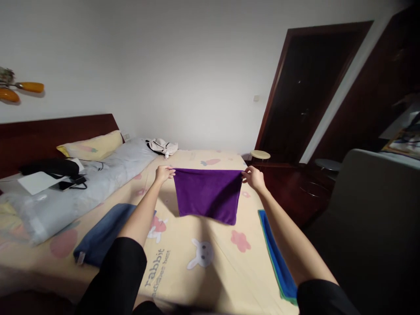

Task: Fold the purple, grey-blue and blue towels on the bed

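Note:
A purple towel [206, 192] is stretched out between my two hands above the bed. My left hand [164, 173] pinches its upper left corner, and my right hand [254, 177] pinches the upper right one. The cloth hangs down with its top edge nearly straight and casts a shadow on the sheet. Beside my left forearm lies a dark blue folded cloth [101, 232], partly hidden by that arm. Under my right forearm is a bright blue cloth with a green border [277, 262], also partly covered.
The bed [183, 275] wears a yellow rabbit-print sheet. Along its left side lie a grey quilt [98, 179], a yellow pillow [95, 146], black items and a phone [66, 185]. A pale bag [163, 146] rests at the far edge. Stools [260, 155] and a chair back [367, 188] stand right.

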A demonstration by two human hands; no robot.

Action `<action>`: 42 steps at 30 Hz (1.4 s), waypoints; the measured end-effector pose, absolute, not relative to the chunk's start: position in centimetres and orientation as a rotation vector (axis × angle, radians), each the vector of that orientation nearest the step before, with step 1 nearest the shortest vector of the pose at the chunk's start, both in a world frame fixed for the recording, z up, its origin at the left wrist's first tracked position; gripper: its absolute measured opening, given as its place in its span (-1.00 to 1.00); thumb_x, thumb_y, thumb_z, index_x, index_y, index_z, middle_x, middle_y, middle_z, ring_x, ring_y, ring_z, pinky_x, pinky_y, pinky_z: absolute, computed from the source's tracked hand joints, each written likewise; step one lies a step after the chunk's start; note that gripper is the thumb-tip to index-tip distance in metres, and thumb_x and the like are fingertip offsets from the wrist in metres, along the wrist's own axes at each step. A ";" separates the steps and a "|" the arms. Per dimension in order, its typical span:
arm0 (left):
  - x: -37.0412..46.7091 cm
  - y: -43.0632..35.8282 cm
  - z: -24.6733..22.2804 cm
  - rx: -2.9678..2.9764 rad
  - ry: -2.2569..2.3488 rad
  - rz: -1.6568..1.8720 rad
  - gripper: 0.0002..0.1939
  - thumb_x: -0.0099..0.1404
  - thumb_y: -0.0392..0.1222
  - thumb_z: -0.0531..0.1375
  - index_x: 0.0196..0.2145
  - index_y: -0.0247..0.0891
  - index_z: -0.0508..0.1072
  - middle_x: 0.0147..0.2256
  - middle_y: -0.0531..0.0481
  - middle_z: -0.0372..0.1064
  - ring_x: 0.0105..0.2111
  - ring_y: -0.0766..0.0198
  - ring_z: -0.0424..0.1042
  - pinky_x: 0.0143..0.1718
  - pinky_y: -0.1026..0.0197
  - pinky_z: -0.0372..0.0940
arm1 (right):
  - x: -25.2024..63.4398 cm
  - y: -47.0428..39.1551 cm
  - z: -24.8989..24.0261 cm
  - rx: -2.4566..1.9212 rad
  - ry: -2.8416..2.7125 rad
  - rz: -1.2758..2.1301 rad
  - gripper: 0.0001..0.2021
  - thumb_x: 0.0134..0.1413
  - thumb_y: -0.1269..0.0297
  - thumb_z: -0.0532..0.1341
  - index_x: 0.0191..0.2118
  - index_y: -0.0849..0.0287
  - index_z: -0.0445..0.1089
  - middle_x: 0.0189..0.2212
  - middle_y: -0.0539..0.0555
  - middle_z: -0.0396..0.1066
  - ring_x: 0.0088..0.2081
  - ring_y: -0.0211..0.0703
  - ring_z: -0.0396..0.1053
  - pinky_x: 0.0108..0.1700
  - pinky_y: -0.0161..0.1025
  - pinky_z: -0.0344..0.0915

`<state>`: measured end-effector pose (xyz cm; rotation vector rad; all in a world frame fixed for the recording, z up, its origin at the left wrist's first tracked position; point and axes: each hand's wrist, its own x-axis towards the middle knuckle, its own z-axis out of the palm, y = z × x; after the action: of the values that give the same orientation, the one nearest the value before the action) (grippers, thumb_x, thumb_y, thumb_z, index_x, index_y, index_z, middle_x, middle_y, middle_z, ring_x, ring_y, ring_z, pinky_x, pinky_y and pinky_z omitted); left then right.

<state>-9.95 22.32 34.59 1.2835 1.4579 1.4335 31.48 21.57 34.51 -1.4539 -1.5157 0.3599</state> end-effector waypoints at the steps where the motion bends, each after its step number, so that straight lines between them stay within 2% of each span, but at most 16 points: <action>1: -9.8 22.7 34.7 1.294 1.467 1.467 -0.68 0.31 -0.04 0.20 -0.08 -0.30 0.42 -0.14 -0.06 0.45 -0.22 0.25 0.47 -0.19 0.09 0.43 | 31.3 21.7 34.3 -1.426 -1.487 0.366 -0.66 -0.01 -0.10 0.25 -0.45 0.08 0.30 -0.60 0.02 0.47 -0.57 -0.14 0.44 -0.43 -0.25 0.29; 4: -9.9 22.4 34.2 1.383 1.508 1.555 -0.69 0.16 -0.04 0.31 -0.23 -0.32 0.48 -0.29 -0.06 0.51 -0.25 0.21 0.51 -0.18 0.15 0.42 | 31.4 21.3 33.2 -1.335 -1.424 0.357 -0.57 0.00 -0.24 0.17 -0.37 0.07 0.30 -0.45 0.11 0.54 -0.38 -0.05 0.53 -0.34 -0.23 0.36; 6: -10.4 20.9 32.6 1.458 1.529 1.573 -0.68 0.09 -0.02 0.33 -0.25 -0.27 0.50 -0.28 -0.07 0.54 -0.20 0.14 0.52 -0.13 0.14 0.40 | 31.8 20.2 31.9 -1.289 -1.416 0.364 -0.52 -0.04 -0.31 0.15 -0.33 0.06 0.31 -0.38 0.13 0.55 -0.27 0.00 0.54 -0.27 -0.21 0.37; 8: -11.0 18.5 29.8 1.537 1.560 1.525 -0.68 0.06 0.00 0.32 -0.27 -0.23 0.53 -0.25 -0.10 0.56 -0.14 0.08 0.51 -0.07 0.09 0.38 | 32.4 18.4 29.7 -1.262 -1.457 0.423 -0.49 -0.09 -0.33 0.17 -0.33 0.07 0.32 -0.39 0.13 0.54 -0.27 0.01 0.53 -0.24 -0.18 0.38; 10: -11.2 15.2 25.9 1.615 1.599 1.418 -0.75 0.05 -0.02 0.30 -0.33 -0.19 0.54 -0.25 -0.10 0.58 -0.12 0.04 0.50 -0.03 0.03 0.37 | 32.9 16.0 26.6 -1.253 -1.537 0.538 -0.49 -0.14 -0.32 0.21 -0.37 0.08 0.33 -0.46 0.09 0.52 -0.37 -0.02 0.51 -0.28 -0.17 0.38; 14: -10.1 7.9 17.1 1.753 1.648 1.115 -0.97 0.04 -0.17 0.28 -0.49 -0.09 0.55 -0.39 -0.03 0.57 -0.25 0.04 0.54 -0.08 -0.05 0.40 | 33.5 10.1 18.2 -1.304 -1.671 0.773 -0.57 -0.13 -0.24 0.22 -0.49 0.07 0.34 -0.62 0.00 0.44 -0.55 -0.07 0.42 -0.46 -0.17 0.33; 16: -9.1 4.3 13.2 1.803 1.678 0.999 -0.93 0.05 -0.23 0.26 -0.54 -0.07 0.53 -0.41 -0.04 0.55 -0.27 0.02 0.53 -0.10 -0.08 0.41 | 33.4 6.9 14.0 -1.368 -1.697 0.823 -0.63 -0.11 -0.17 0.21 -0.55 0.05 0.32 -0.68 -0.03 0.39 -0.60 -0.08 0.37 -0.51 -0.17 0.27; 19: -8.2 -0.1 8.5 1.835 1.769 0.916 -0.84 0.09 -0.29 0.20 -0.53 -0.06 0.53 -0.29 -0.12 0.55 -0.14 -0.08 0.50 -0.02 -0.20 0.36 | 33.3 2.3 9.0 -1.474 -1.698 0.842 -0.72 -0.10 -0.05 0.20 -0.58 0.03 0.31 -0.72 -0.07 0.35 -0.61 -0.05 0.33 -0.51 -0.15 0.23; 21: -8.4 -2.2 6.2 1.918 1.863 0.876 -0.79 0.12 -0.32 0.16 -0.47 -0.02 0.55 -0.21 -0.11 0.53 -0.06 -0.10 0.47 0.06 -0.24 0.30 | 33.4 -0.1 6.6 -1.536 -1.704 0.830 -0.76 -0.08 0.02 0.18 -0.59 0.01 0.31 -0.68 -0.07 0.38 -0.57 0.00 0.37 -0.47 -0.12 0.24; 24: -9.6 -4.0 3.5 2.225 1.948 0.810 -0.72 0.15 -0.36 0.13 -0.37 0.01 0.55 -0.15 -0.07 0.51 -0.03 -0.02 0.45 0.04 -0.14 0.35 | 34.0 -2.5 4.1 -1.627 -1.791 0.706 -0.81 0.00 0.11 0.12 -0.54 -0.03 0.35 -0.55 -0.05 0.48 -0.44 0.04 0.44 -0.34 -0.07 0.30; 27: -10.8 -4.8 1.9 2.538 1.884 0.761 -0.72 0.20 -0.40 0.07 -0.32 -0.09 0.52 -0.11 -0.05 0.49 -0.02 0.08 0.43 0.00 -0.02 0.37 | 35.0 -3.7 1.7 -1.654 -1.912 0.535 -0.84 0.05 0.21 0.09 -0.44 0.00 0.40 -0.46 -0.01 0.52 -0.38 -0.01 0.46 -0.25 -0.08 0.31; 32: -11.4 -6.5 1.1 2.749 1.773 0.578 -0.71 0.19 -0.43 0.05 -0.30 -0.12 0.48 -0.03 0.02 0.46 0.03 0.17 0.37 0.08 0.05 0.28 | 36.4 -5.4 -1.5 -1.564 -2.046 0.312 -0.81 0.14 0.28 0.07 -0.28 0.05 0.45 -0.45 0.02 0.49 -0.41 -0.12 0.45 -0.31 -0.18 0.31; 35: -11.4 -7.7 1.2 2.730 1.772 0.414 -0.66 0.13 -0.44 0.07 -0.23 -0.09 0.47 0.04 0.04 0.43 0.10 0.15 0.32 0.12 0.03 0.24 | 36.7 -6.6 -1.9 -1.540 -2.097 0.190 -0.80 0.18 0.23 0.09 -0.20 0.03 0.46 -0.40 0.03 0.48 -0.38 -0.12 0.45 -0.33 -0.20 0.32; 38: -10.8 -7.9 2.0 2.683 1.785 0.315 -0.62 0.09 -0.39 0.10 -0.15 -0.10 0.46 0.16 0.00 0.33 0.20 0.05 0.20 0.19 -0.09 0.16 | 36.4 -6.8 -1.4 -1.560 -2.080 0.107 -0.74 0.18 0.10 0.14 -0.08 0.02 0.44 -0.33 0.07 0.47 -0.32 -0.10 0.44 -0.28 -0.16 0.37; 40: -9.3 -7.1 2.8 2.671 1.751 0.318 -0.61 0.16 -0.32 0.10 -0.05 -0.11 0.44 0.21 -0.02 0.26 0.23 0.03 0.16 0.21 -0.12 0.13 | 35.1 -6.0 -1.0 -1.584 -2.008 0.026 -0.72 0.19 0.07 0.13 -0.11 0.06 0.45 -0.30 0.11 0.47 -0.28 -0.08 0.44 -0.22 -0.12 0.39; 42: -6.5 -5.6 3.4 2.655 1.727 0.371 -0.53 0.26 -0.29 0.02 0.11 -0.12 0.35 0.25 -0.03 0.22 0.24 0.10 0.16 0.21 -0.06 0.14 | 32.4 -4.7 -0.8 -1.567 -1.972 -0.036 -0.71 0.22 0.11 0.09 -0.09 0.11 0.45 -0.18 0.17 0.49 -0.17 -0.04 0.45 -0.12 -0.10 0.39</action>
<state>-6.52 -5.59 3.40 2.6552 1.7270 0.3707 32.45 -4.68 -0.76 -1.5669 -1.9720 -0.0357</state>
